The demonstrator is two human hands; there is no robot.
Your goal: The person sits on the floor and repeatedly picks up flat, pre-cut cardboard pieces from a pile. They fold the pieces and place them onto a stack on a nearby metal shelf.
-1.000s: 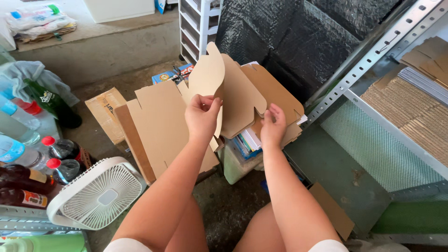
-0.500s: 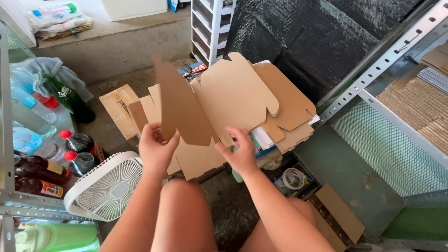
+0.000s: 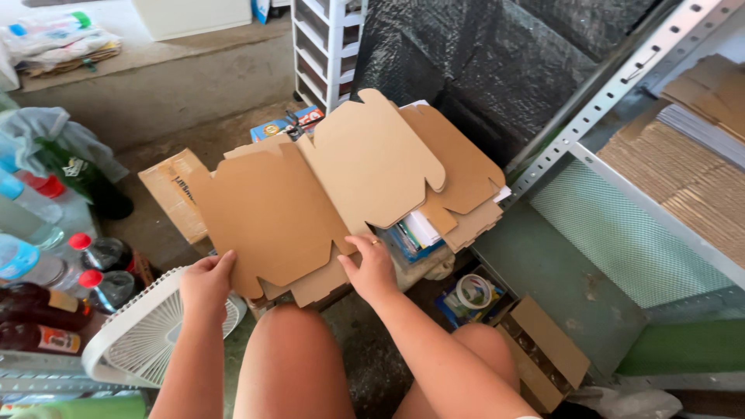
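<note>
A flat brown die-cut cardboard blank (image 3: pixel 268 213) lies on top of a pile of like blanks in front of my knees. My left hand (image 3: pixel 206 283) grips its lower left edge. My right hand (image 3: pixel 371 268) rests on its lower right edge, fingers spread over the cardboard. A second pile of the same blanks (image 3: pixel 396 159) lies to the right, overlapping the first and resting on books and papers (image 3: pixel 415 233).
A white fan (image 3: pixel 147 337) lies at the lower left beside several bottles (image 3: pixel 97 268). A small printed carton (image 3: pixel 171 190) sits left of the piles. A metal shelf rack (image 3: pixel 621 85) with stacked cardboard stands right. A tape roll (image 3: pixel 473 291) lies on the floor.
The blank that my left hand held up on edge has been laid flat onto the left pile. Both hands have come down to its near edge.
</note>
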